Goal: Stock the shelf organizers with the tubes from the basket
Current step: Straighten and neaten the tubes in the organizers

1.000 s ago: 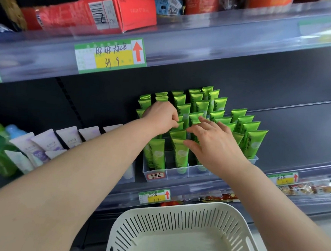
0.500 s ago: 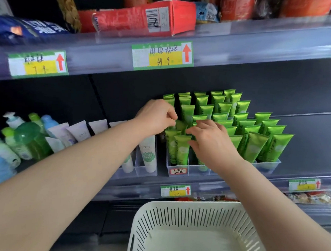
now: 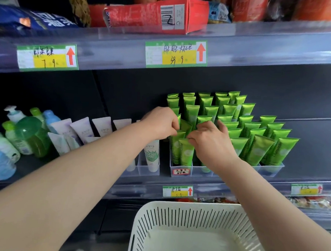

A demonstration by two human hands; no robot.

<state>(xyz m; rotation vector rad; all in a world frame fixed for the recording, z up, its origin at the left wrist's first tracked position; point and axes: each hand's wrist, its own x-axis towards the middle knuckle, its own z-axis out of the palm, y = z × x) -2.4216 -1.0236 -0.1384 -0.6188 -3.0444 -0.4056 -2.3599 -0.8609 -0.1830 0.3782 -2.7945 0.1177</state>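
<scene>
Both my left hand (image 3: 161, 123) and right hand (image 3: 213, 146) are curled, seemingly pinching the crimped top of one green tube (image 3: 186, 126) standing nearly upright between my fingertips, with the organizer (image 3: 196, 171) straight below them.

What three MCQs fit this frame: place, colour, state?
1. The basket is: A on a cart; B below the tube shelf, near the person; C hung on a hook.
2. The tubes in the organizer are: A red; B green; C blue.
3. The left hand and right hand: A hang idle; B grip the basket; C pinch tubes in the organizer.
Key: B, its rim shows under that shelf; B, all those tubes are green; C, curled fingers meet on tube tops.
</scene>
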